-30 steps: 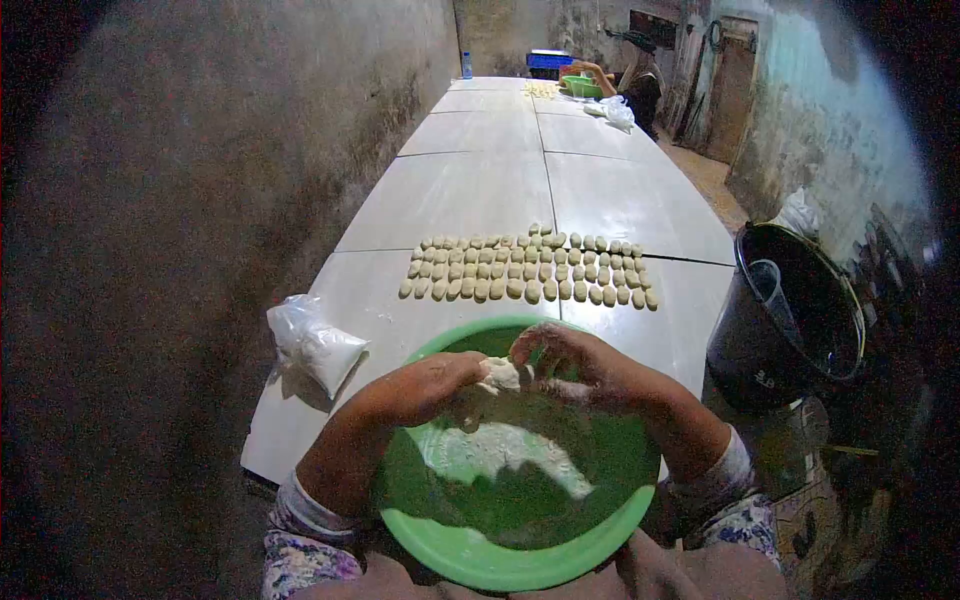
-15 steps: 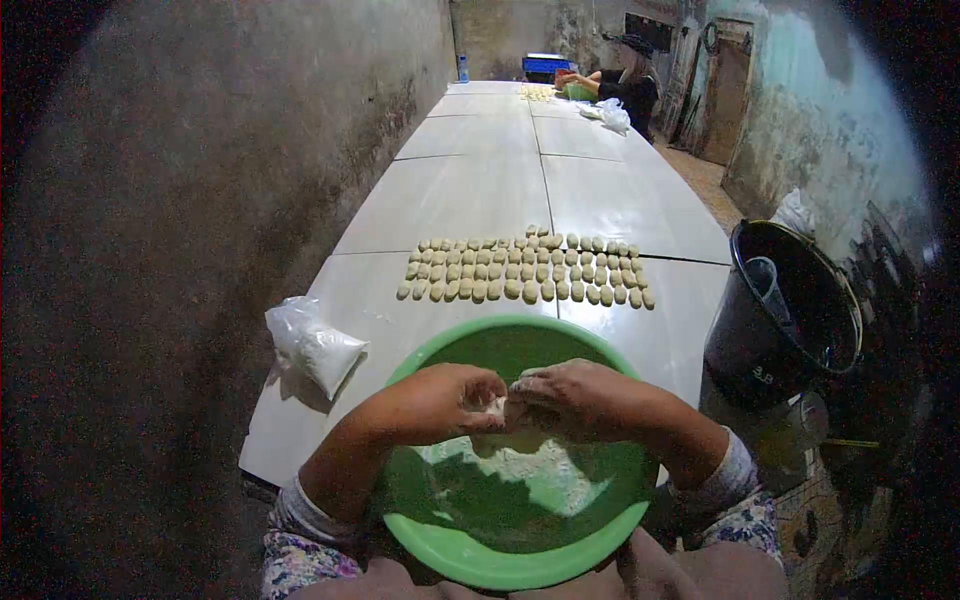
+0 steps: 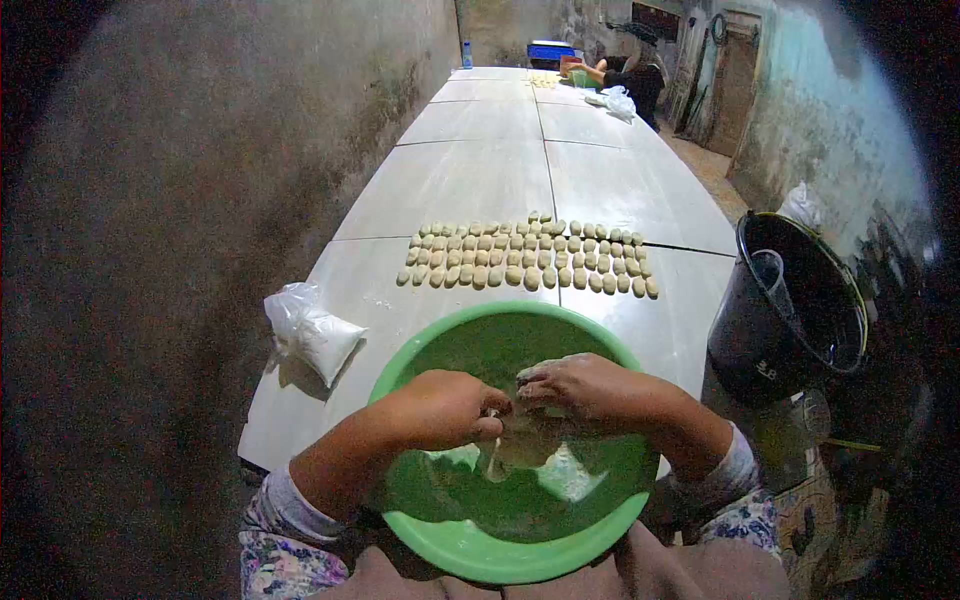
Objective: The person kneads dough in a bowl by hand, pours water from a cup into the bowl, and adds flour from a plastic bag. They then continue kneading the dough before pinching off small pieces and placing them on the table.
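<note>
Both my hands are over a green basin [image 3: 515, 570] with white powder on its bottom. My left hand [image 3: 450, 408] is closed, its thumb and fingers pinched round something small and pale that I cannot make out. Just to the right, my right hand [image 3: 585, 390] has floury, curled fingers; what they hold, if anything, is hidden. Beyond the basin, rows of small dough pieces [image 3: 515, 258] lie on the white table [image 3: 480, 190]. A plastic bag of white powder [image 3: 328, 342] rests on the table left of the basin.
A large black bucket [image 3: 750, 335] with a clear scoop-like object inside stands at the right. At the table's far end are another person [image 3: 640, 82], a blue crate [image 3: 552, 52], a bottle [image 3: 467, 55] and a white bag [image 3: 619, 102]. A wall runs along the left.
My hands have moved slightly apart, with the left fingers now turned further down. The view has shifted a little, so the dough rows and far table appear higher.
</note>
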Motion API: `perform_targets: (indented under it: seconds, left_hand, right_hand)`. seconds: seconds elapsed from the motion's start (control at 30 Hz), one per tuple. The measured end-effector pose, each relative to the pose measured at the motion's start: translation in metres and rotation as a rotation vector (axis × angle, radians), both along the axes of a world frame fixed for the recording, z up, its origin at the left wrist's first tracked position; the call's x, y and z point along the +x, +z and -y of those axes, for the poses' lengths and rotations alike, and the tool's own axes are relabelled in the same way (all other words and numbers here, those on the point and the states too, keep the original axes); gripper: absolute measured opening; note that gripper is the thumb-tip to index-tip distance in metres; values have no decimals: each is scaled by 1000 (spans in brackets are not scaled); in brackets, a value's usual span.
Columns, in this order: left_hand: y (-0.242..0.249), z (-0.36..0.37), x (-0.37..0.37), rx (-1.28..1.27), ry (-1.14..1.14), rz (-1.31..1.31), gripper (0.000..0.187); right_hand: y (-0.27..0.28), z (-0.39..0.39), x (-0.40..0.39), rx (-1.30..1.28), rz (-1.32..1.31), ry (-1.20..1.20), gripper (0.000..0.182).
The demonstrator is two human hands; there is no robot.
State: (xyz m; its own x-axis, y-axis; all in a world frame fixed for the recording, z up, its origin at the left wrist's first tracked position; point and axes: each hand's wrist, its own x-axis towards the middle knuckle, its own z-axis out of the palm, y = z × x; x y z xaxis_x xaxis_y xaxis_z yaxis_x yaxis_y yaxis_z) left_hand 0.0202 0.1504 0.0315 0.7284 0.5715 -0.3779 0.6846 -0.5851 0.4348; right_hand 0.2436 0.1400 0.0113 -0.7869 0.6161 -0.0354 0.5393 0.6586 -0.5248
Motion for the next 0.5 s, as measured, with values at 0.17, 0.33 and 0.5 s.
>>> perform_targets:
  seconds: [0.17, 0.33, 0.5]
  left_hand:
    - [-3, -2, 0, -75, 14, -43, 35]
    - [-21, -14, -4, -159, -11, -23, 39]
    - [-26, -24, -11, -228, 5, 260, 42]
  right_hand:
    - [7, 1, 3, 26, 10, 149, 47]
    - [-5, -4, 5, -36, -155, 178, 41]
    - [6, -5, -1, -367, -263, -142, 30]
